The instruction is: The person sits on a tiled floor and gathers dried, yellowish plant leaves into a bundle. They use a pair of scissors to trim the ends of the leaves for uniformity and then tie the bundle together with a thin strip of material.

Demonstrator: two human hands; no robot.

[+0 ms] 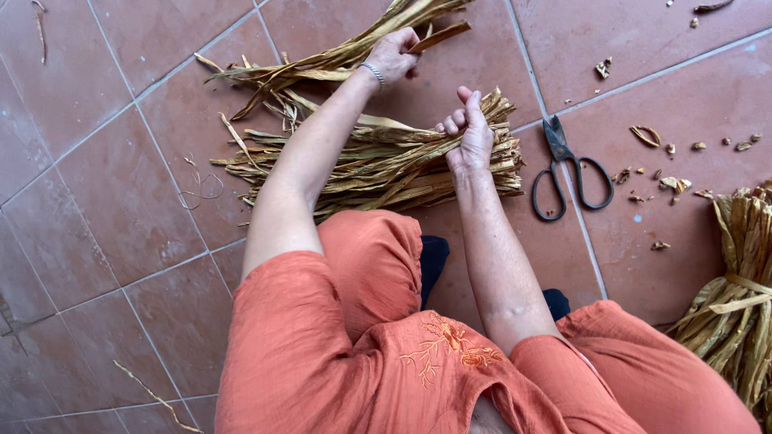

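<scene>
A pile of dried tan leaf strips [386,165] lies on the red tiled floor in front of my knees. My left hand [394,55] is stretched out far, closed around a long bunch of dried strips [322,63] that runs from upper right down to the left. My right hand [468,133] rests on top of the pile, fingers curled tight around some of its strips, thumb pointing up.
Black scissors [567,173] lie shut on the tiles to the right of the pile. A tied bundle of dried leaves [740,289] sits at the right edge. Small leaf scraps [667,183] are scattered at upper right. Orange clothing [386,354] covers my lap.
</scene>
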